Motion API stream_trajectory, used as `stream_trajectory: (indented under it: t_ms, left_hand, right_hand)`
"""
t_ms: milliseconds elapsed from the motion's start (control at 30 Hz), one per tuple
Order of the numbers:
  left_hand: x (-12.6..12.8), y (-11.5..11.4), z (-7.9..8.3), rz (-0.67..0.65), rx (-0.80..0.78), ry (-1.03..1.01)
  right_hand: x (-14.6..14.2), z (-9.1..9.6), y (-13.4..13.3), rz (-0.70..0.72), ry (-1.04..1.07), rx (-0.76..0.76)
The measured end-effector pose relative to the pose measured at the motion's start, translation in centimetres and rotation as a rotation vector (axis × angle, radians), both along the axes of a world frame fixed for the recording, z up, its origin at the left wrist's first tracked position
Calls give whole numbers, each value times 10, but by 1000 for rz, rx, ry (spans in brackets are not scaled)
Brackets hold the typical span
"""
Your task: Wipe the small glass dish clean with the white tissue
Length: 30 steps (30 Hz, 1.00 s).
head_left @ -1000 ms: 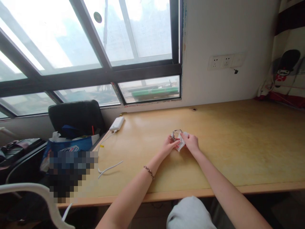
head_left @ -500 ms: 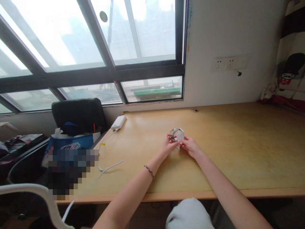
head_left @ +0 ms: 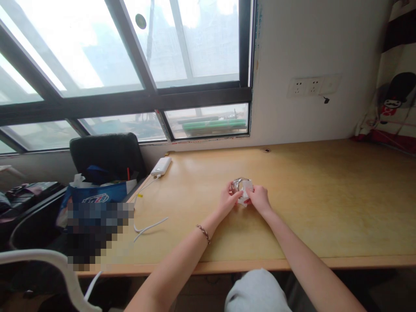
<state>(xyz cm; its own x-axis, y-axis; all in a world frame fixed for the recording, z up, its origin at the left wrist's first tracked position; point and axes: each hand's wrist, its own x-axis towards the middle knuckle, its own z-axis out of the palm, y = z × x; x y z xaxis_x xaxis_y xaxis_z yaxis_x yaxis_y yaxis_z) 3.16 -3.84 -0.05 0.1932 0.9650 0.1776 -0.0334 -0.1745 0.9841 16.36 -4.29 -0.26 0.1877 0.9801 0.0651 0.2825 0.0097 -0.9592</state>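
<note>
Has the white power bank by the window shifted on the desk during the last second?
No. The power bank lies at the same spot by the desk's back-left corner below the window frame; its slight shift in the picture matches the camera's own movement.

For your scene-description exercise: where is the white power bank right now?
In the head view, the white power bank lies at the desk's far left corner below the window, beside the black chair, left of both hands.
</note>
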Motion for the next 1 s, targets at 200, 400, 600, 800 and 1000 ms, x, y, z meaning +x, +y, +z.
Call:
stream_trajectory:
  t_ms: [200, 400, 600, 800, 1000]
  left_hand:
    - [-4, 5, 5, -23, -144, -57]
    - [-4, 4, 7, -97, -163, -102]
    - [2, 1, 8, -330, -106, -171]
    - [1, 7, 0, -237, -212, -240]
    - [-2, 12, -7, -100, -272, -229]
  right_hand:
    - [6, 6, -2, 3, -377, 230]
    - [7, 5, 2, -23, -236, 63]
    - [3, -1, 4, -2, 162, -161]
    - [-2, -1, 3, 146, 291, -203]
    - [0, 5, -2, 104, -98, -88]
